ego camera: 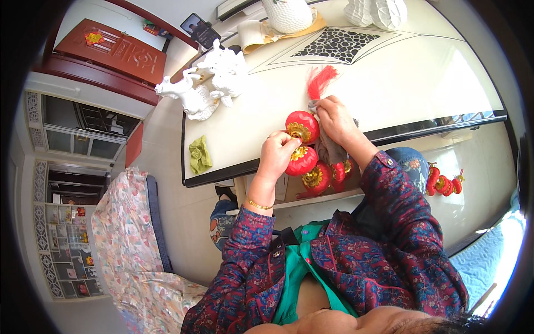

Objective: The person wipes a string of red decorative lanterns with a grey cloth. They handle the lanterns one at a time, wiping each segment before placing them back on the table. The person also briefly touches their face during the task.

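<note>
A string of red and gold lantern ornaments (302, 126) runs over the near edge of the table, with a red tassel (320, 81) at its far end. My left hand (278, 152) pinches the gold joint between two of the lanterns. My right hand (336, 119) holds a grey-brown cloth (329, 148) around the string just below the tassel. The cloth hangs down past the table edge. More red lanterns (317, 178) of the string hang below the edge, in front of an open drawer or shelf.
White animal figurines (200, 98) stand at the table's left, with a crumpled green cloth (200, 155) nearer. A white textured vase (288, 16), a phone (200, 31) and white sculpted pieces (375, 12) are at the back. More red lanterns (444, 183) are at the right, beyond my knee.
</note>
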Tool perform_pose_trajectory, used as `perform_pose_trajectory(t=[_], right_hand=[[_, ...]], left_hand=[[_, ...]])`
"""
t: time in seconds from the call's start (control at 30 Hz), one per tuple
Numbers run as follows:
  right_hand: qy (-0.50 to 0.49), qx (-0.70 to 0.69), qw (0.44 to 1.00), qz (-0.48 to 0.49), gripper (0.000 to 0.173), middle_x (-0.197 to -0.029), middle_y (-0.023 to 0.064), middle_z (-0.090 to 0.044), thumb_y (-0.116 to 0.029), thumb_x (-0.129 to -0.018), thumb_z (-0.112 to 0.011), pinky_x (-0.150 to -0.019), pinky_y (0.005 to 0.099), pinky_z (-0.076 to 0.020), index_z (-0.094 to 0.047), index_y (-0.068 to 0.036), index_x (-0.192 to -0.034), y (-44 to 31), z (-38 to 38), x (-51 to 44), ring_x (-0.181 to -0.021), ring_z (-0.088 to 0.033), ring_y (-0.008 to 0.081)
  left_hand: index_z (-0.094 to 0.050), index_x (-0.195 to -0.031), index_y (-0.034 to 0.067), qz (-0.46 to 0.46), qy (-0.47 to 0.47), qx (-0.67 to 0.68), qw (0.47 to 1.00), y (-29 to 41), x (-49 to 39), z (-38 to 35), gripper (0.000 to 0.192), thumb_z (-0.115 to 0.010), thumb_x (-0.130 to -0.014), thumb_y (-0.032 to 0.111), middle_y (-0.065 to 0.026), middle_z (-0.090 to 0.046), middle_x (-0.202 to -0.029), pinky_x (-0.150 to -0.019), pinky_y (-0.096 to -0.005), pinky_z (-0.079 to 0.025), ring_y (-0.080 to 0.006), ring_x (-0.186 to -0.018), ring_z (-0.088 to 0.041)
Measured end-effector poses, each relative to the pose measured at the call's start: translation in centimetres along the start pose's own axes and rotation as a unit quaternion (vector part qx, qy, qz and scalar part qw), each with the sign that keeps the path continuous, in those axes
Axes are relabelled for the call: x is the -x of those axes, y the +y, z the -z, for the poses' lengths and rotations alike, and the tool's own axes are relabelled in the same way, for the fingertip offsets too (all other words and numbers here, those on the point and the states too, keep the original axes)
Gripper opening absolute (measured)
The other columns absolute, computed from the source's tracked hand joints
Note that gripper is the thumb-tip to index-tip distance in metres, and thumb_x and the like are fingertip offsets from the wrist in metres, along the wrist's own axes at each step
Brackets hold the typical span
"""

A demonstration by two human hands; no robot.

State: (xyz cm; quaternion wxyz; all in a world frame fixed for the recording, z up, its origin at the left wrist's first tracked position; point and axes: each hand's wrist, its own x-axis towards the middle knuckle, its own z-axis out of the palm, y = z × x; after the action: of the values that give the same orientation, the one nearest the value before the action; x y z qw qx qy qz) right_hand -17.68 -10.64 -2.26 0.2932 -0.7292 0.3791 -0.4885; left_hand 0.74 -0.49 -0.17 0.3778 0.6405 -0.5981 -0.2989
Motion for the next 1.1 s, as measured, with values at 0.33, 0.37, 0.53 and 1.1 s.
perform_pose_trajectory(t=[0.33,0.37,0.53,1.1], right_hand=[[-0.133,0.028,0.977,0.164,0.034,-0.120,0.0177,-0.060,-0.008,-0.088,-0.055,-0.099,0.0455,-0.0432,-0.064,-0.006,-0.121,-3.9,1.1,1.4,-0.110,-0.054,0.0386],[-0.119,0.026,0.981,0.154,0.034,-0.119,0.0179,-0.060,-0.007,-0.088,-0.054,-0.099,0.0452,-0.0435,-0.064,-0.006,-0.120,-3.7,1.0,1.6,-0.109,-0.054,0.0387],[-0.051,0.095,0.991,0.084,0.031,-0.115,0.0200,-0.062,-0.004,-0.088,-0.053,-0.096,0.0429,-0.0468,-0.065,-0.002,-0.118,-2.1,0.7,2.5,-0.108,-0.054,0.0398],[-0.143,0.101,0.956,0.234,0.023,-0.115,0.0135,-0.064,-0.004,-0.083,-0.061,-0.095,0.0425,-0.0471,-0.067,-0.006,-0.105,-6.4,2.6,2.2,-0.104,-0.059,0.0361]], left_hand=[[-0.069,-0.075,-0.003,-0.033,0.069,0.020,0.997,0.5,0.9,-1.0,0.019,-0.072,-0.083,0.014,-0.0210,-0.069,-0.095,-0.087,-0.0399,-0.051,-0.0333,-0.096,-0.065],[-0.069,-0.075,-0.004,-0.036,0.070,0.024,0.997,0.3,0.8,-1.0,0.019,-0.072,-0.083,0.014,-0.0210,-0.069,-0.096,-0.087,-0.0398,-0.051,-0.0332,-0.096,-0.065],[-0.068,-0.076,-0.005,0.001,0.039,0.058,0.998,-1.2,0.6,-0.6,0.018,-0.071,-0.086,0.009,-0.0172,-0.069,-0.106,-0.088,-0.0337,-0.049,-0.0240,-0.099,-0.064],[-0.065,-0.083,-0.001,-0.108,0.045,-0.061,0.991,2.5,4.1,-1.8,0.013,-0.070,-0.079,0.010,-0.0261,-0.059,-0.126,-0.078,-0.0426,-0.056,-0.0370,-0.087,-0.068]])
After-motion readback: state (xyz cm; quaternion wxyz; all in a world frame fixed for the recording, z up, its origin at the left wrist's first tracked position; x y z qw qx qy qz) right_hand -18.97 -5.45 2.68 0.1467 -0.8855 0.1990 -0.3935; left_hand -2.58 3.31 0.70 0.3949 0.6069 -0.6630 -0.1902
